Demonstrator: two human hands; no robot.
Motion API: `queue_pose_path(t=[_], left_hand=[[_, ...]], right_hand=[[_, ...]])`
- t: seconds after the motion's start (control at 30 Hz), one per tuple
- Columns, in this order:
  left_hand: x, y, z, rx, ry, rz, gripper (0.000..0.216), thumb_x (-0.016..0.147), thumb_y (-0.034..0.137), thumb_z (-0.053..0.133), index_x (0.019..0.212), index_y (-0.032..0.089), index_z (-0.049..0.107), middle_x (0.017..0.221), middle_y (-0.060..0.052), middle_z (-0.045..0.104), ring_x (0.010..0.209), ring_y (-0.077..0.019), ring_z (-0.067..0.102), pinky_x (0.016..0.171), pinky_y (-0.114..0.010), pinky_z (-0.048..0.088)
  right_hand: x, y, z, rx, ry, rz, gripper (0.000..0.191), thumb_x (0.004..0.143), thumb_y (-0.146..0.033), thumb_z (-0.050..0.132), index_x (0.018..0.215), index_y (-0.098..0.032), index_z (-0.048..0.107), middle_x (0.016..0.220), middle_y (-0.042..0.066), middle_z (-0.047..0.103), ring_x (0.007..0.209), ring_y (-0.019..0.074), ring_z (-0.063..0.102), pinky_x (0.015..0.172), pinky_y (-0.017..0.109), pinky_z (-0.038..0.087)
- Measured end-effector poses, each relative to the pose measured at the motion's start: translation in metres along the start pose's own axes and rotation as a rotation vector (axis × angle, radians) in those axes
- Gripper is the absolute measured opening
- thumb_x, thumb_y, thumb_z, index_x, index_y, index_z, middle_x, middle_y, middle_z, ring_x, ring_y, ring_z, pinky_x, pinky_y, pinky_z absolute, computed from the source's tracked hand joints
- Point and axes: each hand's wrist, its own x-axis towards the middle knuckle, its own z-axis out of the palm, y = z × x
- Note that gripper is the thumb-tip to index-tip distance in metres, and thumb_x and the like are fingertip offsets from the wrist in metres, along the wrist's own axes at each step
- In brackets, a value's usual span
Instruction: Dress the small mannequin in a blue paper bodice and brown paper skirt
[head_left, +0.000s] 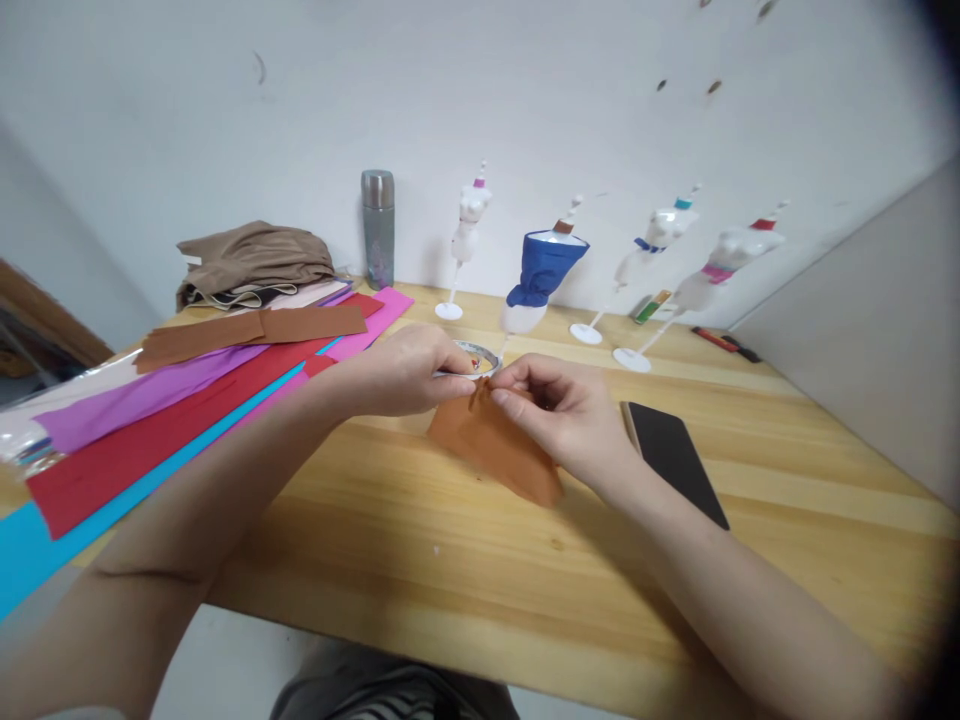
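Between my two hands hangs a piece of orange-brown fabric [495, 445], its top edge gathered into small folds. My left hand [416, 370] pinches that gathered edge from the left with thumb and fingers. From the right, my right hand [566, 410] grips the same edge between thumb and fingertips. Just behind the fingers lies a round tin or roll [487, 358] with a silvery rim, partly hidden by my hands. Beyond it stands a small white dress form wrapped in blue fabric [546, 268], with a brown band at its neck.
Three more mini dress forms [472, 215] [664, 230] [739, 250] stand along the wall. Coloured fabric strips [187, 430] and a folded brown garment [259, 260] cover the left side. A thermos [379, 230] stands behind. A dark phone-like slab [675, 460] lies right.
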Motion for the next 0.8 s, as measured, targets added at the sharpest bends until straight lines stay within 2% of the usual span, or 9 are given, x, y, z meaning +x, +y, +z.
queue_pose_path(t=[0.13, 0.37, 0.8], left_hand=[[-0.0003, -0.0012, 0.0015, 0.018, 0.009, 0.036, 0.028, 0.085, 0.023, 0.050, 0.058, 0.016, 0.046, 0.055, 0.005, 0.034, 0.054, -0.0077, 0.031, 0.054, -0.027, 0.018], [-0.0021, -0.0009, 0.0012, 0.030, 0.010, 0.050, 0.026, 0.085, 0.020, 0.050, 0.059, 0.015, 0.052, 0.056, 0.005, 0.036, 0.054, -0.0072, 0.031, 0.055, -0.026, 0.019], [-0.0003, -0.0031, 0.0031, 0.042, -0.002, 0.133, 0.026, 0.084, 0.019, 0.049, 0.059, 0.015, 0.047, 0.057, 0.004, 0.040, 0.055, -0.0076, 0.031, 0.056, -0.027, 0.020]], right_hand=[[-0.0009, 0.0002, -0.0001, -0.026, 0.001, -0.009, 0.016, 0.078, -0.036, 0.069, 0.071, -0.023, 0.062, 0.065, 0.002, 0.062, 0.060, 0.0173, 0.053, 0.058, 0.032, 0.040], [0.0022, 0.0038, -0.0004, -0.016, 0.062, -0.035, 0.020, 0.076, -0.036, 0.070, 0.069, -0.023, 0.057, 0.063, 0.000, 0.061, 0.057, 0.0147, 0.053, 0.054, 0.028, 0.041], [0.0027, 0.0067, 0.0011, -0.093, 0.074, -0.057, 0.020, 0.079, -0.031, 0.063, 0.070, -0.024, 0.047, 0.059, -0.004, 0.049, 0.053, 0.0119, 0.044, 0.051, 0.027, 0.032]])
